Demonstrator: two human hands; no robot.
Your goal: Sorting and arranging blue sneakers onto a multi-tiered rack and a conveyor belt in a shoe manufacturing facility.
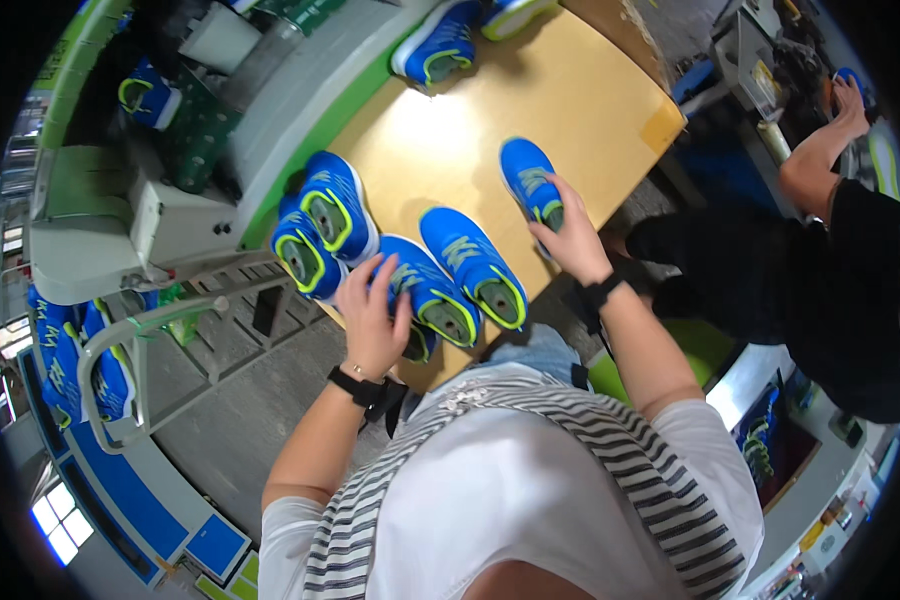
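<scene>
My right hand [575,238] is closed around the heel end of a blue sneaker [530,172], at the right side of the tan table [450,165]. My left hand [370,318] is at the near left edge, fingers apart, over a blue sneaker [422,282] with a lime collar. Another shoe lies partly hidden beneath that one. To its right lies a blue sneaker [470,262], heel toward me. Left of my left hand, two more sneakers, one [332,205] behind the other [303,255], stand side by side. Grey-green inserts show in several shoe openings.
More blue sneakers [438,45] stand at the table's far end. A green-edged conveyor [310,150] runs along the left. A metal rack [135,375] with sneakers is at lower left. On the right, a person in dark clothes [770,270] reaches toward a machine.
</scene>
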